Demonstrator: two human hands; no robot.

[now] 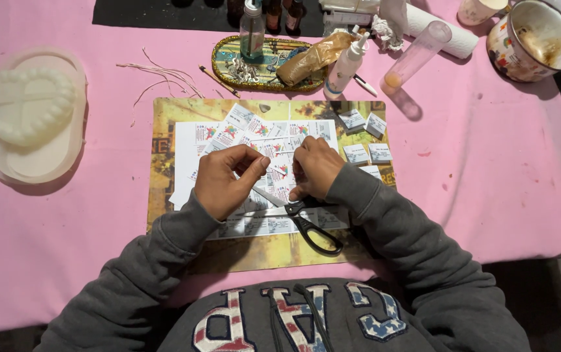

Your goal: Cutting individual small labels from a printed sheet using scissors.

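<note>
From the head camera, both hands meet over a printed sheet of small labels [254, 140] lying on a yellow mat [163, 215] on the pink-covered bench [489, 182]. The left hand [223, 179] is curled, thumb and forefinger pinched on a paper edge. The right hand [314, 168] is curled too, fingertips closed on the same paper; what exactly they grip cannot be told. Black-handled scissors [306, 225] lie just below the hands, blades towards the left hand, handles nearer the right wrist. Cut labels [366, 137] sit to the right, a white mould [26, 111] well apart on the left.
</note>
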